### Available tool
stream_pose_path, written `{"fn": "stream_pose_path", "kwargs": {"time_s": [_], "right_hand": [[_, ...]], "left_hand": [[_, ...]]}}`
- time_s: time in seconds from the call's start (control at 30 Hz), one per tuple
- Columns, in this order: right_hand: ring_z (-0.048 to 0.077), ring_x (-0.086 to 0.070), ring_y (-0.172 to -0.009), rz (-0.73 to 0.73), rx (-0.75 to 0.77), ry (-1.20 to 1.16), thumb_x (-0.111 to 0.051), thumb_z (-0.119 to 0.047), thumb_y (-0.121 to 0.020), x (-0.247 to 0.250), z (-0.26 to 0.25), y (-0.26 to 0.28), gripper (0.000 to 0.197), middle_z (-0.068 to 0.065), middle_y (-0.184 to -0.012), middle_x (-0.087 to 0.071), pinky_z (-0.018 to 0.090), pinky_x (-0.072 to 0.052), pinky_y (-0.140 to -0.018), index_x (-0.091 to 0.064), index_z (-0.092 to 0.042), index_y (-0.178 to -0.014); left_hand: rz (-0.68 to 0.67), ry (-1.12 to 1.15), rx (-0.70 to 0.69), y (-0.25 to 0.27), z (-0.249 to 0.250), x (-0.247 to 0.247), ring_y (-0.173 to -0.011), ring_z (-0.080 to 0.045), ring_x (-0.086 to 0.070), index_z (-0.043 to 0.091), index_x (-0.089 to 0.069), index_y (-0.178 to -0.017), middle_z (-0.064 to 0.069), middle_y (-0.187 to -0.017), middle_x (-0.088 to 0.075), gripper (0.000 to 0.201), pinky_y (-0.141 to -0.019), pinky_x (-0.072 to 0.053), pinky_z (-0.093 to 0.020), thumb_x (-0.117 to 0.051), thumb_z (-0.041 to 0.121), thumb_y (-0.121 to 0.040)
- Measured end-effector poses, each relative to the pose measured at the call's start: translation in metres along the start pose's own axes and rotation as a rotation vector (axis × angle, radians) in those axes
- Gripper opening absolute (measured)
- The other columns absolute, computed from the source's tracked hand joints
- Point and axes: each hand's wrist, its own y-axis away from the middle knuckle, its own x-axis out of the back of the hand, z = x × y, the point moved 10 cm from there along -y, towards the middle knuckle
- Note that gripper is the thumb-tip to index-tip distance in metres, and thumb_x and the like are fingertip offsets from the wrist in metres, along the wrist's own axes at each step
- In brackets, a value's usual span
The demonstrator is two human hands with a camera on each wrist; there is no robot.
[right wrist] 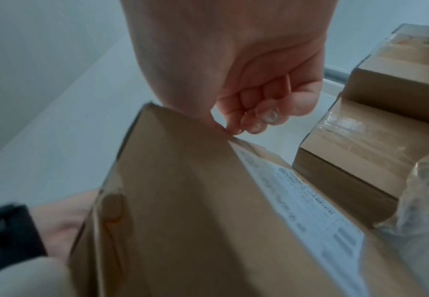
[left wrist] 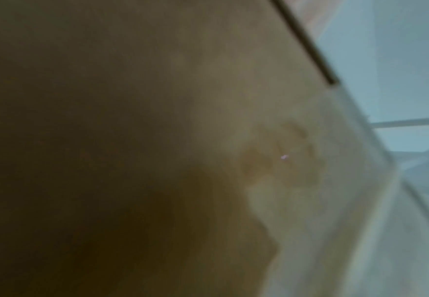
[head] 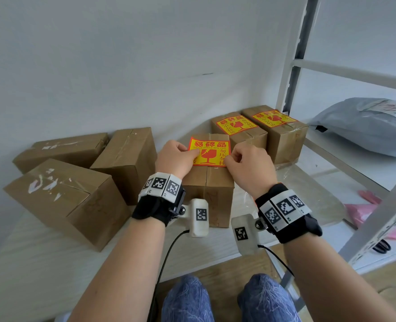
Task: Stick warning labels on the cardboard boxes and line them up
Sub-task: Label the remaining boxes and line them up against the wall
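We press a red-and-yellow label (head: 209,152) onto the top of the middle box (head: 208,182), which stands on the white worktop (head: 41,247) directly in front of us. Our left hand (head: 177,159) pinches the label's left edge with curled fingers; our right hand (head: 248,166) is a curled grip at its lower right corner, though whether it pinches the label or only presses it we cannot tell. The label's far left corner appears to overhang the box edge, so it may well set crooked or crease if smoothed down as it lies. Two labelled boxes (head: 257,129) wait in a row behind on the right, close by, leaving little room to swing the third into line. Three bare boxes (head: 76,182) crowd the left. A grey bag (head: 364,126) lies on the metal shelf (head: 355,73), and crumpled clear film (head: 308,194) lies beside our right wrist.
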Motion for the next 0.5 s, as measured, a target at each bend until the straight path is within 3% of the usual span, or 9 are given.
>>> {"fn": "stream_pose_path", "kwargs": {"time_s": [0.1, 0.17, 0.2, 0.3, 0.4, 0.5], "right_hand": [[0.025, -0.058, -0.067, 0.005, -0.026, 0.085, -0.055, -0.034, -0.088, 0.000, 0.002, 0.002, 0.027, 0.001, -0.068, -0.059, 0.034, -0.048, -0.059, -0.054, -0.014, -0.070], [0.022, -0.059, -0.077, 0.023, -0.030, 0.093, -0.055, -0.038, -0.091, 0.002, 0.003, 0.003, 0.018, -0.003, -0.085, -0.061, 0.032, -0.045, -0.064, -0.056, -0.020, -0.087], [0.021, -0.059, -0.085, 0.008, -0.017, 0.057, -0.054, -0.038, -0.093, 0.000, 0.002, 0.003, 0.018, -0.003, -0.097, -0.062, 0.031, -0.044, -0.068, -0.057, -0.023, -0.102], [0.020, -0.054, -0.116, -0.156, -0.004, -0.140, -0.046, -0.033, -0.100, -0.021, 0.003, 0.000, 0.041, 0.001, -0.129, -0.058, 0.031, -0.041, -0.088, -0.046, -0.029, -0.140], [0.022, -0.050, -0.124, -0.295, -0.073, -0.262, -0.038, -0.032, -0.105, -0.036, 0.005, 0.001, 0.047, 0.005, -0.138, -0.054, 0.034, -0.039, -0.099, -0.035, -0.025, -0.151], [0.022, -0.051, -0.122, -0.313, -0.118, -0.370, -0.035, -0.033, -0.106, -0.036, 0.005, 0.005, 0.046, 0.002, -0.134, -0.056, 0.041, -0.041, -0.105, -0.033, -0.028, -0.152]], "left_hand": [[-0.028, 0.013, -0.048, 0.002, 0.002, -0.001, -0.115, -0.022, -0.058, 0.025, -0.047, -0.130, 0.000, -0.120, -0.061, 0.048, -0.091, -0.046, -0.033, -0.069, 0.039, -0.090], [-0.106, 0.035, -0.142, 0.004, 0.010, -0.008, -0.130, -0.022, -0.052, 0.031, -0.037, -0.147, -0.003, -0.144, -0.052, 0.057, -0.105, -0.045, -0.037, -0.063, 0.030, -0.096], [-0.147, 0.028, -0.182, 0.005, 0.014, -0.013, -0.135, -0.020, -0.048, 0.031, -0.037, -0.150, -0.001, -0.149, -0.049, 0.055, -0.109, -0.041, -0.033, -0.058, 0.026, -0.099], [-0.234, 0.012, -0.201, 0.008, 0.020, -0.023, -0.140, -0.017, -0.042, 0.022, -0.045, -0.148, 0.000, -0.154, -0.044, 0.045, -0.105, -0.031, -0.020, -0.047, 0.023, -0.104], [-0.266, 0.018, -0.138, 0.007, 0.015, -0.028, -0.145, -0.019, -0.034, 0.017, -0.032, -0.155, -0.002, -0.159, -0.034, 0.053, -0.110, -0.026, -0.024, -0.045, 0.028, -0.104], [-0.293, 0.047, -0.099, 0.006, 0.009, -0.031, -0.144, -0.020, -0.034, 0.018, -0.026, -0.157, -0.001, -0.159, -0.033, 0.058, -0.109, -0.027, -0.025, -0.046, 0.031, -0.104]]}}
